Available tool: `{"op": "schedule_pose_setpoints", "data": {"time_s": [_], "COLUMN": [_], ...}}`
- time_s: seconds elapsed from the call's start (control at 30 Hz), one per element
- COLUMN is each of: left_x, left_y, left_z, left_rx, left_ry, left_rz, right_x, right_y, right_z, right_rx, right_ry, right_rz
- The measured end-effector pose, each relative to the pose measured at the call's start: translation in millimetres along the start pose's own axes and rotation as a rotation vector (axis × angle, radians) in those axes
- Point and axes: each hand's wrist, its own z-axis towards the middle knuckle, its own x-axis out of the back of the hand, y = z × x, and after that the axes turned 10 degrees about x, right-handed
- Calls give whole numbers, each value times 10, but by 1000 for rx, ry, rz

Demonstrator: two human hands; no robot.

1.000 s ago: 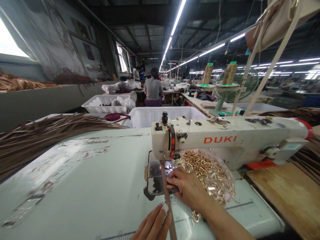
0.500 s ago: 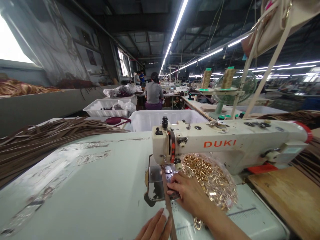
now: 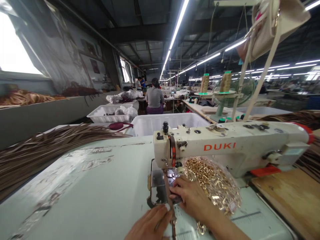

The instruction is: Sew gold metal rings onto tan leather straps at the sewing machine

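A narrow brown strap (image 3: 169,196) runs from the table's near edge up under the needle of a white DUKI sewing machine (image 3: 230,146). My right hand (image 3: 191,196) lies on the strap just in front of the presser foot, fingers curled and pressing it down. At the bottom edge, my left hand (image 3: 150,225) touches the strap's near end with fingers pressed together against it. A gold ring (image 3: 200,228) lies on the table by my right wrist.
A clear bag of gold metal rings (image 3: 212,180) sits under the machine arm, right of my hand. A heap of brown straps (image 3: 45,146) covers the table's left side. White bins (image 3: 160,121) stand behind. A person sits at a farther station (image 3: 154,96). A wooden board (image 3: 287,196) lies right.
My left hand has slid forward along the strap towards the needle. The camera has tilted slightly; my right hand stays pressed by the presser foot.
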Motion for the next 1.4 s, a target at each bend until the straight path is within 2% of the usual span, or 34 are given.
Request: {"op": "schedule_pose_setpoints", "data": {"time_s": [0.07, 0.17, 0.23, 0.33, 0.53, 0.73, 0.93, 1.1, 1.27, 1.33, 1.4], "left_x": [57, 190, 251, 222, 5, -70, -173, -248, -278, -256, -225], "left_y": [-23, -64, -129, -277, -547, -688, -808, -850, -930, -981, -1027], "left_z": [75, 231, 332, 442, 594, 709, 713, 691, 702, 738, 797], "left_rx": [63, 162, 177, 157, 77, 69, 108, 145, 241, 215, 126], "left_ry": [-42, -282, -358, -327, -241, -153, -102, -106, -127, -162, -224], "left_rz": [-109, -241, -299, -347, -343, -309, -272, -250, -203, -184, -176], "right_x": [20, 26, 19, 10, -13, -58, -33, -30, -15, -24, -36], "right_y": [-7, -6, 0, 7, 10, 15, 1, 8, 10, 8, 6], "right_z": [7, 11, 12, 15, 24, 16, 32, 44, 53, 50, 46], "right_rx": [5, 7, 6, 1, -47, -91, -87, -85, -84, -78, -72], "right_ry": [-10, -18, -23, -36, -31, 2, 2, 2, -6, -1, 4], "right_rz": [-4, -18, -26, -33, -18, 2, -1, -3, -9, -8, -14]}}
